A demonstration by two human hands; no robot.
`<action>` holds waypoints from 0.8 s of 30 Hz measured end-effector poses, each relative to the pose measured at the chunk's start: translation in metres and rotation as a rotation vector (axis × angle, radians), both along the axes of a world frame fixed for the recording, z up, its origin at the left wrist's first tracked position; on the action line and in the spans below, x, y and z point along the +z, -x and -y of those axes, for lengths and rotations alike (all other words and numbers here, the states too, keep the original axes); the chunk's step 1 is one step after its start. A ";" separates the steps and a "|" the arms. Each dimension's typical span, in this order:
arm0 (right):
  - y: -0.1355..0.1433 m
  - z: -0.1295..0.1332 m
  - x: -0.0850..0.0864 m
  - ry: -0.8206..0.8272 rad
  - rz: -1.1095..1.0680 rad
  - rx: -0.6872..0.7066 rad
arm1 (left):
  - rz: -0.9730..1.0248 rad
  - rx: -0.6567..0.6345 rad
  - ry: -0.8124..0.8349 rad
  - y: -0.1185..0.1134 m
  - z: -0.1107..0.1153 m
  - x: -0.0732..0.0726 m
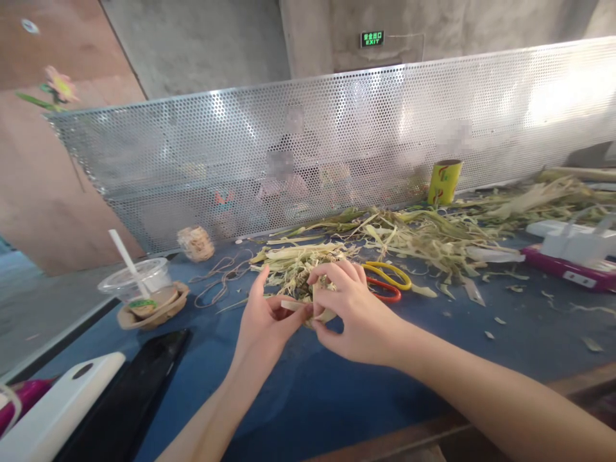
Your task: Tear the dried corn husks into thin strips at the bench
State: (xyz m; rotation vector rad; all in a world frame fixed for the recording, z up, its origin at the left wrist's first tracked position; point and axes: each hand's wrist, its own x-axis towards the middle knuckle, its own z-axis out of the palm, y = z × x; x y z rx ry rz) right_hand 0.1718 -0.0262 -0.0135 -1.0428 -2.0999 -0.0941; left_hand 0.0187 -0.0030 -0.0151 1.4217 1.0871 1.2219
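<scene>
Near the middle of the blue table (298,385), my left hand (267,321) pinches a pale strip of dried husk (292,306) between thumb and fingers. My right hand (349,311) meets it from the right, its curled fingers and thumb closed on the same small husk piece. Behind my fingers lies a pile of pale green husk strips (293,260). Scissors with yellow and red handles (397,276) rest just beyond my right hand. The far end of the piece is hidden by my fingers.
A plastic cup with a straw (139,282) stands in a brown tray (180,301) at left, near a black phone (139,378) and twine (224,276). Loose husks (433,244), a yellow can (443,183) and a purple power strip (572,273) lie right. A perforated metal screen (192,160) stands behind.
</scene>
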 end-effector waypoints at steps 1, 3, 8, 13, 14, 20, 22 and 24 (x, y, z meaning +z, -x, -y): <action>0.001 0.000 0.000 0.012 -0.008 -0.001 | 0.008 -0.008 -0.001 0.000 0.000 0.000; 0.003 0.000 -0.001 0.029 -0.023 -0.015 | 0.005 0.000 -0.003 0.001 0.000 0.000; 0.006 -0.001 -0.002 0.041 -0.074 -0.083 | 0.024 0.009 0.001 0.001 0.002 0.002; 0.011 -0.001 -0.006 0.003 -0.052 -0.078 | 0.071 0.032 0.026 0.000 0.003 0.004; 0.011 -0.001 -0.007 0.000 -0.036 -0.076 | 0.077 0.039 0.031 0.000 0.003 0.004; 0.011 -0.003 -0.011 -0.023 -0.028 -0.126 | 0.132 0.041 0.076 -0.001 0.003 0.004; 0.012 -0.003 -0.011 -0.041 -0.042 -0.134 | 0.165 0.030 0.094 -0.001 0.002 0.003; 0.012 -0.003 -0.011 -0.089 -0.072 -0.142 | 0.214 0.030 0.145 0.000 0.000 0.002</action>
